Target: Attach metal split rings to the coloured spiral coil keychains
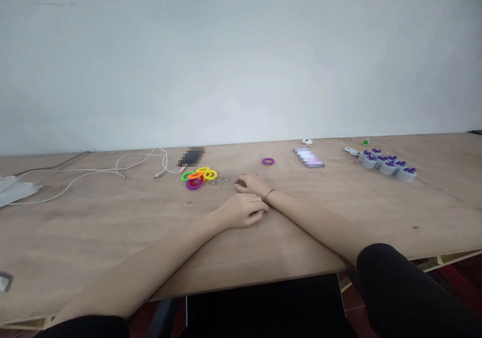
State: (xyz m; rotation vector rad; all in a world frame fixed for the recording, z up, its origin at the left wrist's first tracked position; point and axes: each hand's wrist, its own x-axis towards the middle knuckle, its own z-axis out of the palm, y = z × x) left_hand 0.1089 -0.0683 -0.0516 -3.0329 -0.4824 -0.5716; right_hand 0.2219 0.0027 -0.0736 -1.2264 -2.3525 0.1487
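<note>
My left hand [244, 211] rests on the tabletop, fingers loosely bent, thumb a little apart, and its fingertips lie close to my right wrist. Just beyond it, my right hand [251, 183] also lies on the wood with relaxed, slightly curled fingers; a thin dark band [268, 194] circles that wrist. Neither hand shows anything held. Several metal rings [219, 181] lie left of my right hand. Beside them is a pile of coiled plastic bands: green [187, 176], orange [196, 176], yellow [210, 175] and purple [193, 184]. A single purple coiled band [268, 161] sits farther back.
A dark blurred phone [191, 156] and white cables [116, 170] are at the left. To the right lie a bright-screened phone [309, 157], a nail clipper-like object [351, 151], several grey-white cups with purple tops [387, 166] and a green item [366, 142]. A wall [241, 77] stands behind.
</note>
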